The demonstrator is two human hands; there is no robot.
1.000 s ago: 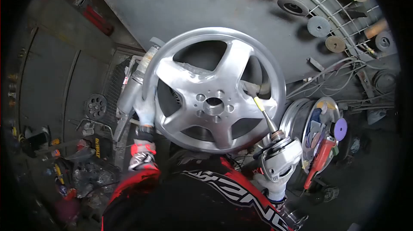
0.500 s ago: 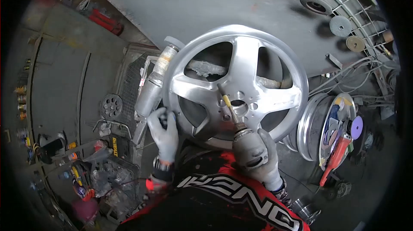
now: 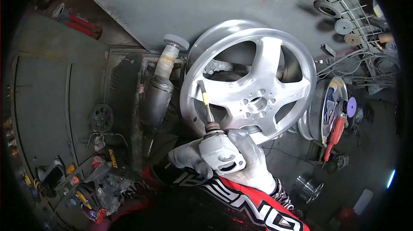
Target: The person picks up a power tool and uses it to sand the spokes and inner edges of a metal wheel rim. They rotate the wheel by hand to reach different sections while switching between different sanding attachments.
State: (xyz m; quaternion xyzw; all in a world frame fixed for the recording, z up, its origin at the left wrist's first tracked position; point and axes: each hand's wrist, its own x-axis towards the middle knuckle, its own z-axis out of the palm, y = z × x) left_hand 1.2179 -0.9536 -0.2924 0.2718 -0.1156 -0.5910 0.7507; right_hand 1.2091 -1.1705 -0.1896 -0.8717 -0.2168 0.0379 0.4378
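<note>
A silver alloy wheel (image 3: 266, 67) with five spokes leans tilted in front of me. My right hand (image 3: 251, 160), in a pale glove, is wrapped round the right side of a grey power tool (image 3: 220, 149). At the tool's left side, my gloved left hand (image 3: 189, 158) has its fingers closed against the body. From the tool a long shaft with a yellow band (image 3: 205, 98) reaches up, its dark tip over the wheel's left spoke near the rim. Whether the tip touches the metal cannot be made out.
A cylindrical machine with a round wheel on top (image 3: 175, 42) stands left of the alloy wheel. Abrasive discs (image 3: 343, 26) hang on a wire rack at upper right. A red grinder (image 3: 335, 138) is at right, beside another rim. Tools and bags (image 3: 109, 192) lie at lower left.
My left hand has come from beside the wheel onto the tool. The tool and its tip have shifted left, from near the hub to the left spoke. The wheel now appears more tilted.
</note>
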